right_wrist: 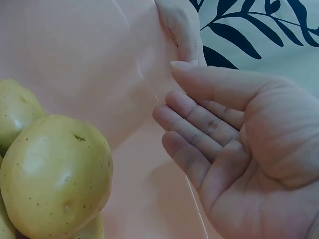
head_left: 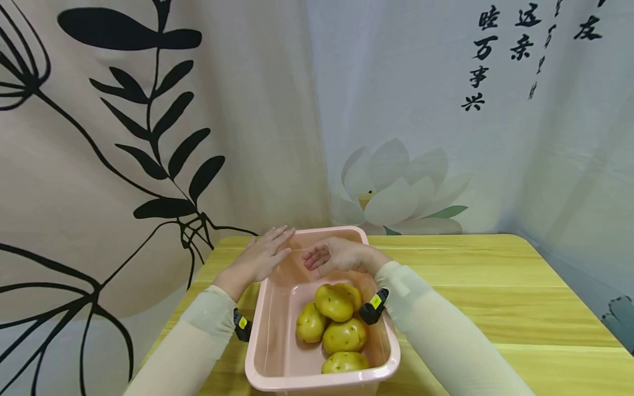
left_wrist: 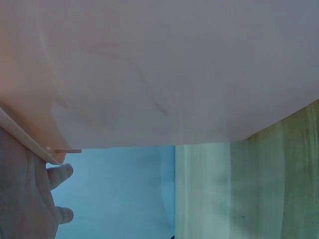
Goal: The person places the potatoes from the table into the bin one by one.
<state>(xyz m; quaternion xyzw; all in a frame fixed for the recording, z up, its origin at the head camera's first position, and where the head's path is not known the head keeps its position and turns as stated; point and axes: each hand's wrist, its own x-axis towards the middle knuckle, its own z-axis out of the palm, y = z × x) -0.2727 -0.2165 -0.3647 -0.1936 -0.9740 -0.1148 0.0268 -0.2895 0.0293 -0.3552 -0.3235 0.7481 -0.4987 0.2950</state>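
A pink plastic basin [head_left: 322, 381] holds several yellow potatoes [head_left: 345, 335], heaped toward its near right part, with one potato [head_left: 334, 302] on top. My left hand [head_left: 258, 257] lies at the far left corner of the rim, fingers extended; in the left wrist view its fingertips show past the basin's edge, beside the outer wall [left_wrist: 149, 74]. Over the far part of the basin hovers my right hand [head_left: 342, 256], palm turned inward. Its fingers are loosely bent around nothing in the right wrist view, to the right of a large potato [right_wrist: 57, 174].
The basin stands on a yellow wood-grain table [head_left: 470, 286], whose surface extends to the right. Behind it hangs a pale curtain [head_left: 267, 137] with black plant prints, a lotus and dark written characters. A small black camera sits on each wrist.
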